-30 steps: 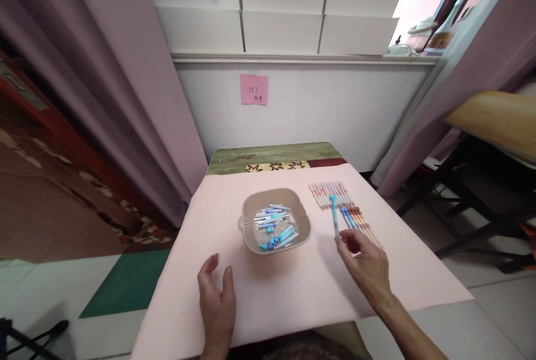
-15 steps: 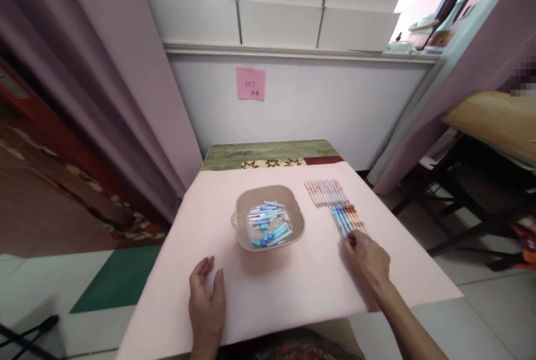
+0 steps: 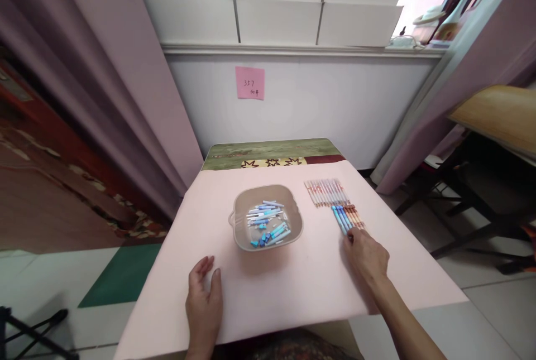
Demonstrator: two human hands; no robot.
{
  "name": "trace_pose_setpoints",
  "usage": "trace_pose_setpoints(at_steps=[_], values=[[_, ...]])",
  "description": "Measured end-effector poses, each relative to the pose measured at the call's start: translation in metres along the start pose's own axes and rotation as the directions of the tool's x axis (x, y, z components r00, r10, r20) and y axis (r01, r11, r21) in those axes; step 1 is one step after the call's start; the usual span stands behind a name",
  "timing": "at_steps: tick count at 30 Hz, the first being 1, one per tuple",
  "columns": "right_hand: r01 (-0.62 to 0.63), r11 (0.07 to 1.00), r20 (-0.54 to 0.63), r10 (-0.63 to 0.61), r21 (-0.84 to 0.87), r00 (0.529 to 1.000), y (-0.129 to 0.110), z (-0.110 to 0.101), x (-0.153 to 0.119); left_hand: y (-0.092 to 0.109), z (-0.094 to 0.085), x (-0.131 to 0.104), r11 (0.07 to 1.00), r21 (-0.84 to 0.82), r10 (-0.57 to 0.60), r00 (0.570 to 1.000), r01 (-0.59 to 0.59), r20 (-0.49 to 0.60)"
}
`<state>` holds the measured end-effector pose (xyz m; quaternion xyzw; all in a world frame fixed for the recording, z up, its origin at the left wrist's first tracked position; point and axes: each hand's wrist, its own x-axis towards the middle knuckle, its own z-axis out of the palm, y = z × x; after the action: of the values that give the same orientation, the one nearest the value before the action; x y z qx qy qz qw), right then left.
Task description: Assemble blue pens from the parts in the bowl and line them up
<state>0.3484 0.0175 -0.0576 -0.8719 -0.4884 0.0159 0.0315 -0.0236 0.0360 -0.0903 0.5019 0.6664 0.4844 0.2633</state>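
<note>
Near the right edge of the green, patterned tabletop, over a smooth pale-pink sheet, my right hand has thumb and fingers drawn together at the near ends of slim light- and dark-blue pens; I cannot tell whether they pinch one or merely touch it. My left hand, left of centre by the near edge, is loosely spread, thumb apart from the fingers. Just right of the blue pens I see slim orange-brown pens; beyond, toward the far right corner, lies a row of slim pale, reddish-marked pens. Mid-tabletop stands a rounded-square beige plastic basin, containing slender white-and-blue sticks and, toward its near wall, small bright-blue pieces.
</note>
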Motion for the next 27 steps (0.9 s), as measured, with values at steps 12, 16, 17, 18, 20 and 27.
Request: trace_pose_setpoints(at_steps=[12, 16, 17, 18, 20, 27], values=[[0.190, 0.860, -0.096, -0.164, 0.473, 0.982, -0.024, -0.027, -0.006, -0.002, 0.003, 0.004, 1.000, 0.003, 0.012, 1.000, -0.012, -0.019], [0.209, 0.769, -0.091, -0.194, 0.605, 0.977, -0.043, -0.028, -0.001, -0.001, 0.002, 0.001, 0.999, 0.038, 0.010, 1.000, -0.009, -0.020], [0.201, 0.745, -0.073, -0.201, 0.636, 0.977, -0.048, -0.027, 0.000, -0.001, 0.001, 0.000, 0.999, 0.043, 0.011, 1.000, -0.010, -0.019], [0.191, 0.721, -0.050, -0.212, 0.666, 0.976, -0.053, -0.026, 0.002, 0.000, 0.001, 0.000, 0.999, 0.050, 0.010, 1.000, -0.010, -0.017], [0.170, 0.682, -0.002, -0.239, 0.712, 0.971, -0.062, -0.024, 0.004, 0.000, 0.000, -0.001, 0.997, 0.071, 0.012, 1.000, -0.012, -0.008], [0.118, 0.593, 0.100, -0.321, 0.796, 0.942, -0.087, -0.017, 0.012, 0.000, -0.002, -0.003, 0.995, 0.102, 0.017, 1.000, -0.016, -0.006]])
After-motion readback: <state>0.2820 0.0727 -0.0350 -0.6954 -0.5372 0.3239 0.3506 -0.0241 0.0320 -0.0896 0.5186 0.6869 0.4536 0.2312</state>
